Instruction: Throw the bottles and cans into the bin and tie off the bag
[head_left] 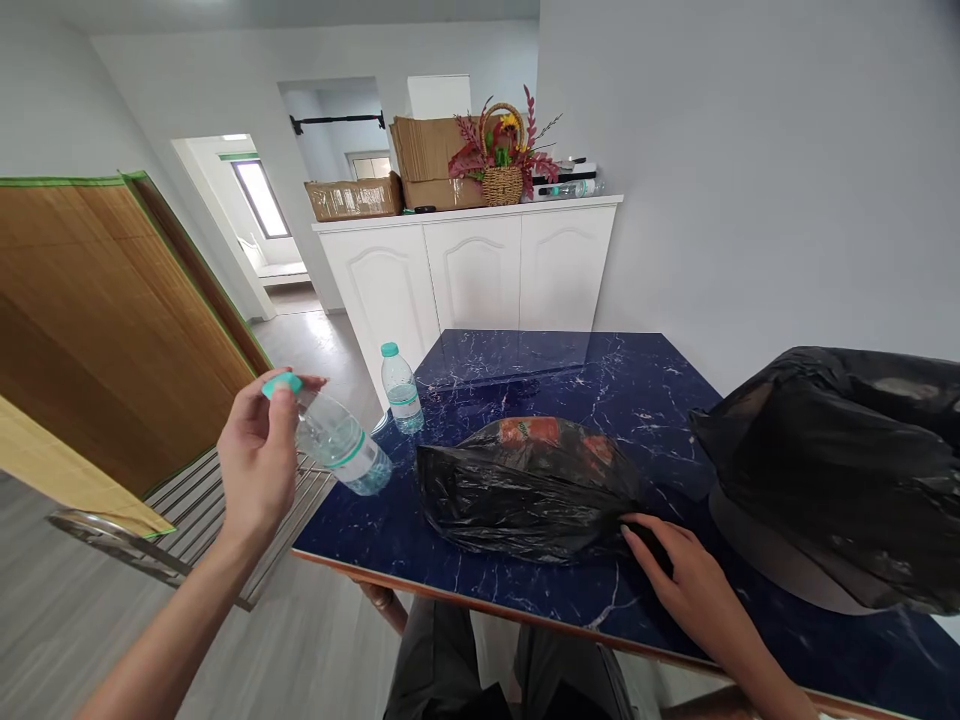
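Note:
My left hand (262, 445) is closed around the teal-capped neck of a clear plastic bottle (341, 445). The bottle tilts, its base toward the table's left edge; whether it touches the tabletop I cannot tell. A second clear bottle (402, 390) stands upright on the table just behind it. In front of me lies a black plastic bag (517, 500), with reddish packaging showing through its top. My right hand (671, 570) grips the bag's gathered right end, thumb and fingers pinched on the plastic.
Blue marbled table (465, 580) before me. At its right, a black bag (840, 460) lines a grey bin (780, 550). Behind stands a white cabinet (480, 270) with cardboard boxes (435, 160) and a flower basket (502, 185). A metal rack (247, 530) and bamboo screen (97, 310) are at left.

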